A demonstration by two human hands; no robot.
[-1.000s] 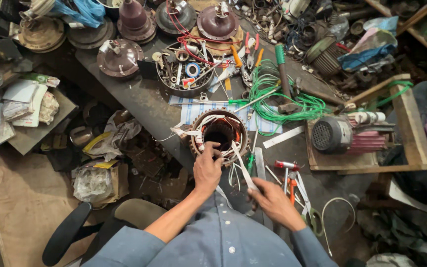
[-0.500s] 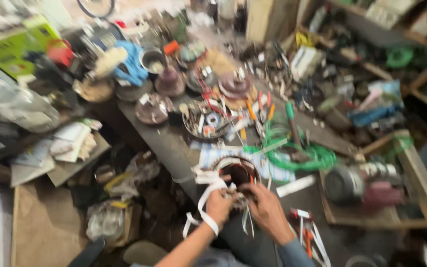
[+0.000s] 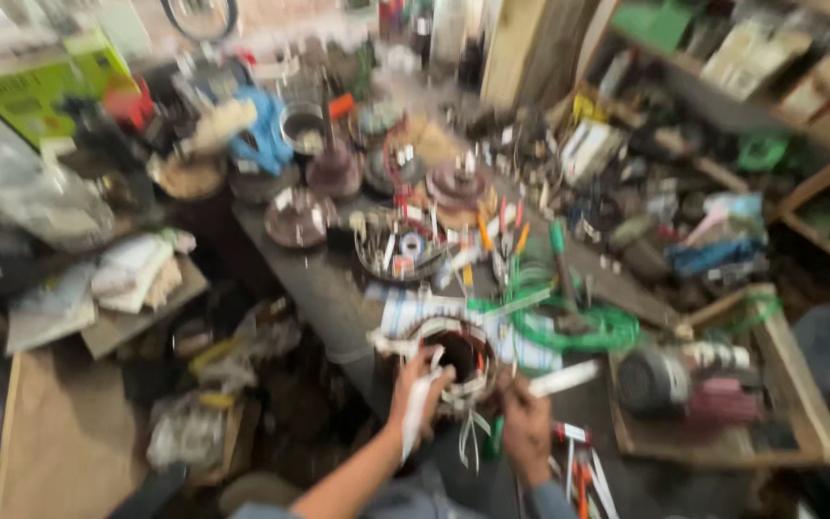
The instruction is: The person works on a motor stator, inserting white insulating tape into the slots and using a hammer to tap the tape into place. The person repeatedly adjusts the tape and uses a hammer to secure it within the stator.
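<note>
The view is blurred. A round motor stator (image 3: 453, 360) with a dark bore and white paper strips sits on the dark workbench (image 3: 329, 288). My left hand (image 3: 415, 389) rests on its near left rim and holds a white strip (image 3: 418, 413). My right hand (image 3: 527, 432) is just right of the stator's near edge, fingers curled; whether it grips anything I cannot tell. A white stick (image 3: 564, 378) lies just above that hand.
Green wire coils (image 3: 569, 322) lie behind the stator. A round tray of small tools (image 3: 405, 250), several motor parts (image 3: 333, 173) and pliers crowd the bench. A motor (image 3: 655, 380) sits on a wooden frame (image 3: 799, 394) at right. Papers (image 3: 132, 274) and boxes stand at left.
The camera has tilted up, showing more of the back shelves. My left hand has shifted to the stator's left rim with a white strip; my right hand has drawn back to the right.
</note>
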